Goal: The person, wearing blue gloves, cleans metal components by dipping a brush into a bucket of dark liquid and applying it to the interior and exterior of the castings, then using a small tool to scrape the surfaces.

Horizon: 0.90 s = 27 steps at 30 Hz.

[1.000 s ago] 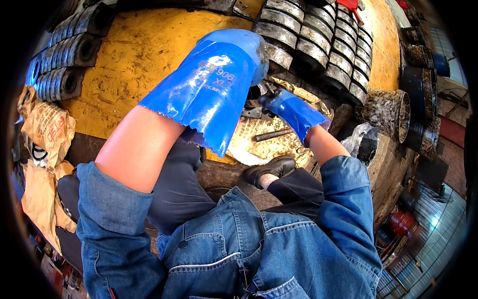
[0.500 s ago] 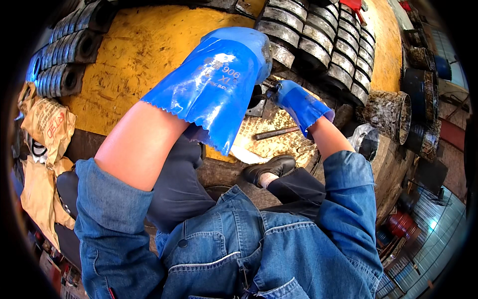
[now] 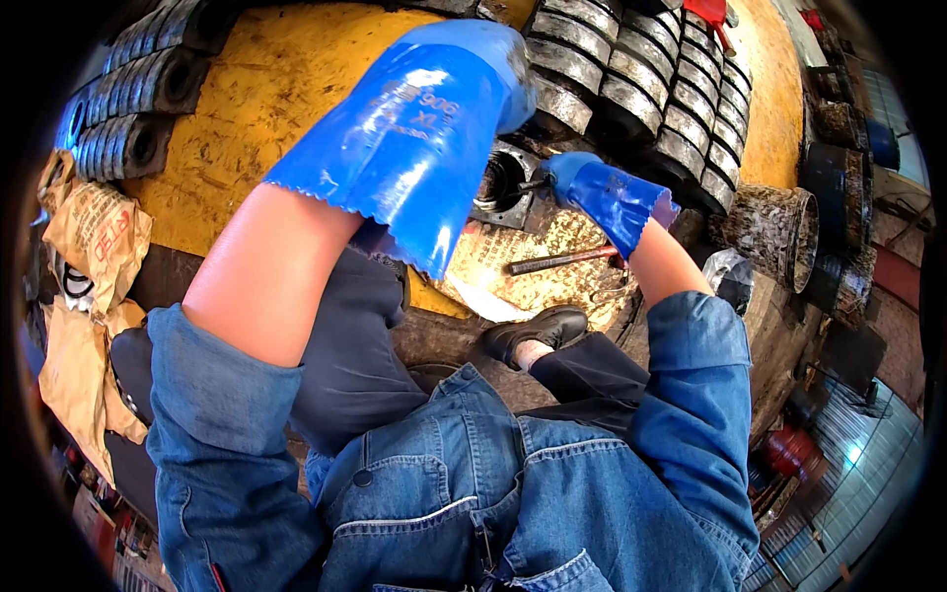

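Both my hands wear long blue rubber gloves. My left hand (image 3: 501, 74) is stretched forward beside the nearest stacked metal parts; its fingers are hidden behind the glove's back, so I cannot tell what it touches. Below it lies a square metal block (image 3: 513, 209) with a round dark bore. My right hand (image 3: 572, 172) is closed at the block's right side. From it a short dark tool (image 3: 538, 184) points toward the bore; its exact kind is unclear. Nearer to me, a dark bar with a reddish end (image 3: 552, 261) lies on the bright, dirty work surface (image 3: 552, 237).
Rows of cylindrical metal parts (image 3: 631, 84) stand ahead on the right. More bored blocks (image 3: 128, 148) are stacked at far left on the yellow surface (image 3: 256, 99). Grimy buckets (image 3: 764, 232) line the right side. Brown paper bags (image 3: 94, 247) sit at left. My shoe (image 3: 538, 335) is below.
My left hand has moved forward and away, uncovering the bored block. My right hand has shifted slightly forward, with the dark tool still at its fingers.
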### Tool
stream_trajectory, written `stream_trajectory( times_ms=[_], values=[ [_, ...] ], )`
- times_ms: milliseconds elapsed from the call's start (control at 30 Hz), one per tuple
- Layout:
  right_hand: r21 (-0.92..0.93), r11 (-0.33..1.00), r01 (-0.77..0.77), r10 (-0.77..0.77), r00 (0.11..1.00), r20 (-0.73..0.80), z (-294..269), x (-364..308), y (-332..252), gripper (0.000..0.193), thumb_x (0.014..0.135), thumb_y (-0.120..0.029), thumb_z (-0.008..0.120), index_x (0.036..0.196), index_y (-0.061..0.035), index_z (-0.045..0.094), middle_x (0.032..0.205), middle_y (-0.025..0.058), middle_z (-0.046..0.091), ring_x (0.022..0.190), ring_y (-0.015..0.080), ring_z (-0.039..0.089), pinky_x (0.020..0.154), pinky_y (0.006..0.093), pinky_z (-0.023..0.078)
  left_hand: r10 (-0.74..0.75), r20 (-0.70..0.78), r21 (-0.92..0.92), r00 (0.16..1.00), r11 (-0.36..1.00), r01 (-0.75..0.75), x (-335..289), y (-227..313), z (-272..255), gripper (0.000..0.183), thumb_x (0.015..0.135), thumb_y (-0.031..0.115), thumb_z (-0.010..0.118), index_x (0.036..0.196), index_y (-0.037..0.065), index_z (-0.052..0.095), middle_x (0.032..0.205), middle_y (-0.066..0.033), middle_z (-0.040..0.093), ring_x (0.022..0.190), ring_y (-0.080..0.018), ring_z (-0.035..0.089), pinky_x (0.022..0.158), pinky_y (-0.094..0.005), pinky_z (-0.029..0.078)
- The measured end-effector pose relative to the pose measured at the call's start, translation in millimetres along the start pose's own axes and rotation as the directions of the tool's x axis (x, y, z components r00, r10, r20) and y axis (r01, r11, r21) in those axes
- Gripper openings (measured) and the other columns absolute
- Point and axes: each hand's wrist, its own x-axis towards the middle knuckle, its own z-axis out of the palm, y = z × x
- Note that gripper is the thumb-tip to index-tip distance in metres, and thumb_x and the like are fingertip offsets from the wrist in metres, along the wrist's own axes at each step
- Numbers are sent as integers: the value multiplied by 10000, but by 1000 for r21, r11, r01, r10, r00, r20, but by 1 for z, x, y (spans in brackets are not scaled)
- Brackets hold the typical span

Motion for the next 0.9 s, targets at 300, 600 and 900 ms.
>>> stream_trajectory(
  times_ms=[300,600,900],
  values=[
    [-462,881,102,-135,990,-40,-41,3,-7,334,802,-112,630,1114,-227,660,1099,47,665,1045,289,645,809,428,558,15,-94,-10,995,1000,-16,5,-15,8,341,844,415,620,1048,155,702,1036,-131,686,916,-344,658,794,-448,541],
    [-534,800,275,-404,904,-140,-41,38,3,190,736,-127,660,922,-124,703,869,84,694,834,290,670,654,401,549,50,-131,-14,990,999,-52,8,-19,14,309,823,387,646,994,137,709,988,-134,688,876,-339,660,763,-437,542],
    [-326,725,607,-687,604,-403,-38,54,4,161,552,-68,807,622,-23,670,562,168,600,462,329,543,427,414,404,43,-177,-16,983,999,-47,-3,-21,12,279,801,358,672,940,120,715,941,-137,690,837,-335,661,732,-425,542]
  ],
)
